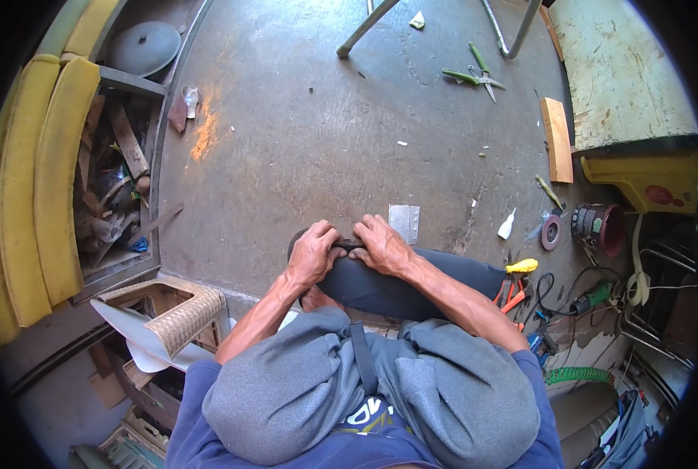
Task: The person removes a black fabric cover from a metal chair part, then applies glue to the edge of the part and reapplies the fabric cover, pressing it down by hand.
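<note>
A long dark cushion or padded panel [368, 291] with a smooth cover lies across in front of my lap. My left hand [313, 254] is closed on its far edge near the left end. Just to the right, my right hand [383, 247] pinches the same edge, its thumb close to the left one. Between the hands a dark strip of the edge shows; the fingertips are partly hidden behind it. Beyond my right hand a silvery metal plate [404, 222] lies on the floor.
Right of the cushion are a yellow-handled tool [522, 266], red-handled pliers [513, 300], a small white bottle [507, 224] and an abrasive disc [551, 232]. Green-handled shears [480, 76] lie farther off near metal legs [367, 28]. A woven-patterned frame [185, 313] stands at left.
</note>
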A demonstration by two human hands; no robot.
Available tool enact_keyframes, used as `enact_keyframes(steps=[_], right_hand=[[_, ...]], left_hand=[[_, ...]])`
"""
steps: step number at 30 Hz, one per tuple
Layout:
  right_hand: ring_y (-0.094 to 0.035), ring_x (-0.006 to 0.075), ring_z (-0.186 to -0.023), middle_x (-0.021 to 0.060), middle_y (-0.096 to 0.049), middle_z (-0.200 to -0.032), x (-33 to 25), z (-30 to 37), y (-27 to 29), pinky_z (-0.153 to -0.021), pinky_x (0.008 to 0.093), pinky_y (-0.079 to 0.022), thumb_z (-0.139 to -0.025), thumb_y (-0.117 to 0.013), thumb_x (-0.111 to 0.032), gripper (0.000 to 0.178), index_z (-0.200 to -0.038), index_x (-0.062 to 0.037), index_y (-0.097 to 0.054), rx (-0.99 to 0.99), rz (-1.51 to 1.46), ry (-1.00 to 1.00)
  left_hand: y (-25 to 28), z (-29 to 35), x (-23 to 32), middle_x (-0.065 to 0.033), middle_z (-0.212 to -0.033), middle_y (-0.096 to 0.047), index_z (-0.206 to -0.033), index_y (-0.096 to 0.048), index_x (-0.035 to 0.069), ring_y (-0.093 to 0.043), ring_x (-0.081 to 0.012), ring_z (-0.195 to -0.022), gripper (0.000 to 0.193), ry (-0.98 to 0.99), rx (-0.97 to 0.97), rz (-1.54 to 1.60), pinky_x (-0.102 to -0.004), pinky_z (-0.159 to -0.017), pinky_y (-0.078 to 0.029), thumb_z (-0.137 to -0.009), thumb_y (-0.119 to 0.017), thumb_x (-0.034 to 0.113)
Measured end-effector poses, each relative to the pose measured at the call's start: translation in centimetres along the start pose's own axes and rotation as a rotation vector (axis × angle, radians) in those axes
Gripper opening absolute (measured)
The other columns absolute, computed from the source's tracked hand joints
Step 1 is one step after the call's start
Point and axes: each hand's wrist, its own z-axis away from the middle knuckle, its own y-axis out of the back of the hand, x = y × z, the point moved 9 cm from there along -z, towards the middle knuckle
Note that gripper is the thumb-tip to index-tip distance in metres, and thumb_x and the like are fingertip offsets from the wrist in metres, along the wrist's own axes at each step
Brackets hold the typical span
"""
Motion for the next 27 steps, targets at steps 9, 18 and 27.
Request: enact_keyframes(steps=[9,18,27], right_hand=[[-0.06,0.0315,-0.085,0.0151,-0.055,-0.09,-1.1,1.1,-1.1,-0.072,0.0407,-0.055,-0.088,-0.062,-0.01,0.015,-0.097,-0.0026,-0.053,0.127,0.27,0.129],[-0.061,0.0291,-0.08,0.012,-0.054,-0.085,-1.0,1.1,-0.7,-0.065,0.0393,-0.056,-0.088,-0.061,-0.009,0.013,-0.096,-0.0043,-0.052,0.235,0.292,0.091],[-0.067,0.0376,-0.082,0.0177,-0.063,-0.086,-1.7,0.2,-0.4,-0.07,0.0477,-0.055,-0.09,-0.067,-0.008,0.017,-0.1,-0.0032,-0.056,0.221,0.068,-0.032]], left_hand=[[-0.8,1.8,0.3,-0.0156,-0.093,-0.062,-0.098,-0.061,0.002,-0.062,-0.0362,-0.087,0.021,-0.155,0.19,-0.149,-0.0463,-0.076,-0.05,-0.081,-0.072,0.003],[-0.4,1.3,-0.1,-0.0184,-0.089,-0.06,-0.099,-0.059,0.001,-0.062,-0.0385,-0.085,0.019,-0.083,0.219,-0.099,-0.0466,-0.077,-0.051,-0.081,-0.062,-0.003],[1.9,2.4,0.0,-0.0195,-0.088,-0.065,-0.094,-0.06,0.0,-0.065,-0.0412,-0.085,0.015,0.157,0.242,0.026,-0.0475,-0.075,-0.052,-0.083,-0.07,-0.001]])
